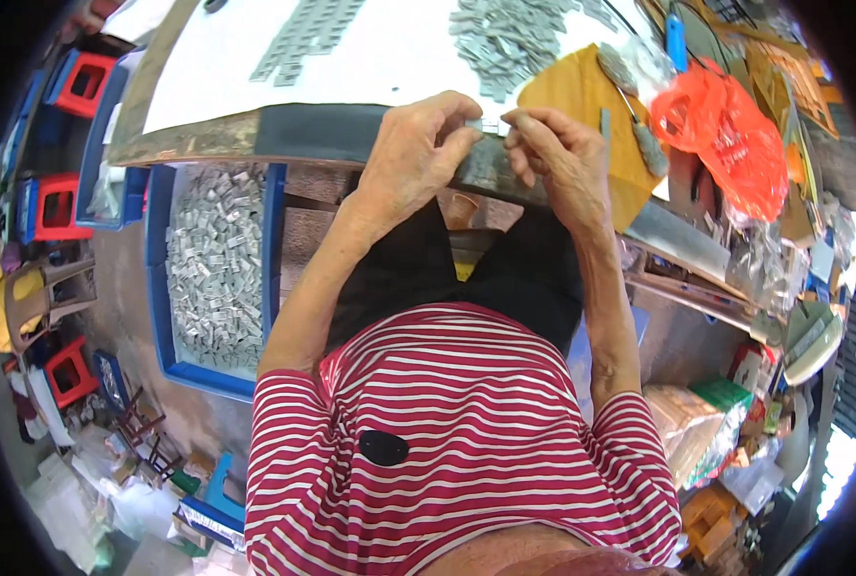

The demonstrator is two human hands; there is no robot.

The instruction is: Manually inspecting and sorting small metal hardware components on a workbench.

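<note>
The left hand (411, 152) and the right hand (570, 165), both half closed, are pinching one small grey piece (490, 126) between them.

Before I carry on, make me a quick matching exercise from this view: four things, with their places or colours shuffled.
1. Small pale piece
2. Plastic bag
3. Bin of small pieces
4. Loose grey pile

A. Blue
B. On the white sheet
C. Between left hand and right hand
D. Red

Pairs: 1-C, 2-D, 3-A, 4-B

Fingertips (470, 136) partly hide the small pale piece (490, 126).
</note>
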